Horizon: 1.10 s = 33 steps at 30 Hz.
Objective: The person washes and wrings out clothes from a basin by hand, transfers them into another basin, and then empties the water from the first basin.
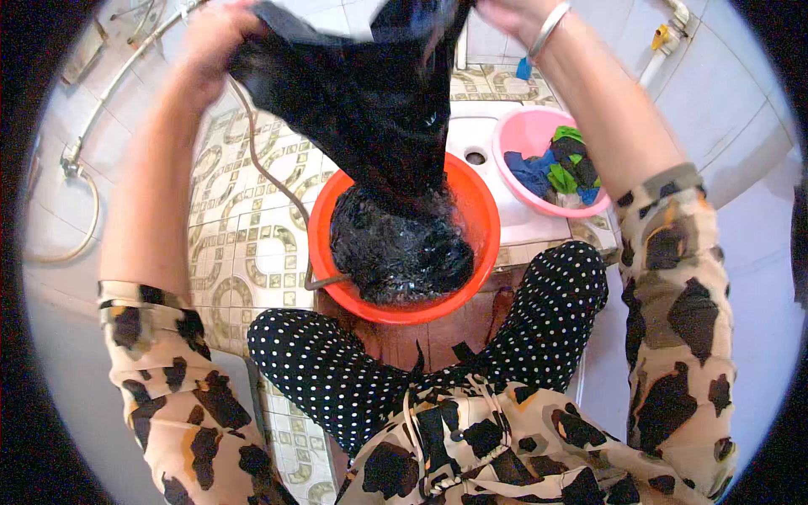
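Note:
A wet black cloth (362, 93), its garment kind unclear, hangs stretched between my raised hands at the top of the head view. My left hand (220, 38) is closed on its upper left part, blurred by motion. On the other side my right hand (512, 18), with a pale bangle (549, 29) at the wrist, grips the upper right edge; the frame's top cuts off its fingers in part. The cloth's lower end dips into an orange-red basin (324, 220) of dark water (396, 252) between my knees.
A pink basin (513, 139) with blue, green and black cloths stands on the white squat-toilet pan (471, 130), right of the drain hole. A brown hose (268, 172) runs over the patterned tile floor (215, 244) to the orange-red basin. Pipes line both walls.

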Tool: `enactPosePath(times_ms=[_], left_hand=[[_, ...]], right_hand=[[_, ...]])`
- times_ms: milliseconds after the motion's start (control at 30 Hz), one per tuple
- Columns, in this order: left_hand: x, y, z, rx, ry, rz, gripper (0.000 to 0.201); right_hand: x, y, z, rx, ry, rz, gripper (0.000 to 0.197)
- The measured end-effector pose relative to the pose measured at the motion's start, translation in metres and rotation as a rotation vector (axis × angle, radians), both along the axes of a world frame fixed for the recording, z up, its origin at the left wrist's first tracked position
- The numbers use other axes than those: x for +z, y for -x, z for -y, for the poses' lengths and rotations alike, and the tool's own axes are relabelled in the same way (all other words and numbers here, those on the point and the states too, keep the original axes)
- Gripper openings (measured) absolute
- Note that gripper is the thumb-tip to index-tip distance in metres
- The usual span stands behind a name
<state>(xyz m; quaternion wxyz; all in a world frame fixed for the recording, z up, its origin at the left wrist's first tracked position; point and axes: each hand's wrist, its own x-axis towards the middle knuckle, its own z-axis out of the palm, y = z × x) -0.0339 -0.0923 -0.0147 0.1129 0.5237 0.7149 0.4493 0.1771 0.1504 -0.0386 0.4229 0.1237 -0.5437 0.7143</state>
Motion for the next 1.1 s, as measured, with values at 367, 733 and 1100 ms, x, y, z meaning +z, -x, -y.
enactPosePath(times_ms=[367, 733, 1100], left_hand=[[0.003, 0.057, -0.010, -0.170, -0.278, 0.496, 0.030], [-0.298, -0.062, -0.031, 0.245, 0.285, -0.064, 0.026], [-0.378, -0.114, -0.055, -0.061, 0.877, -0.442, 0.075]], right_hand=[[0.052, -0.009, -0.031, 0.097, -0.101, 0.121, 0.022], [-0.286, -0.037, -0.006, -0.423, -0.773, 1.102, 0.052], [-0.326, -0.017, 0.049, -0.082, -1.122, 1.867, 0.095]])
